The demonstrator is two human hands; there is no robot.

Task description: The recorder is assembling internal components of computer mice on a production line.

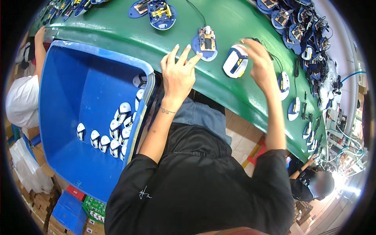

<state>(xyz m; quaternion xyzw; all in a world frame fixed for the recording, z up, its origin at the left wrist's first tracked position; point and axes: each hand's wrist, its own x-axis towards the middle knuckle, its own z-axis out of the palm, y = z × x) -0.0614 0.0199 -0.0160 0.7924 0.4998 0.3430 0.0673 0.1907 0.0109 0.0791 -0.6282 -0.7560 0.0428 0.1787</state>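
My left hand [179, 74] is open, fingers spread and stretched forward over the green bench. Its fingertips reach the near edge of a blue mouse base [211, 57] with a tan circuit board [204, 42] and a scroll wheel exposed. My right hand [256, 60] is raised beside a white and blue computer mouse [235, 62]. Its fingers are loosely bent, apart and a little blurred, with nothing visible in them. Behind those fingers a small dark thing is mostly hidden. Further left on the bench lies an opened mouse shell [162, 15] with yellow parts inside.
A large blue bin [58, 117] holding several white mouse covers [114, 129] stands at my left. More mice [293, 108] line the bench's right side, beside a heap of mouse bases and cables [309, 47]. Other people [25, 100] work at the left and lower right.
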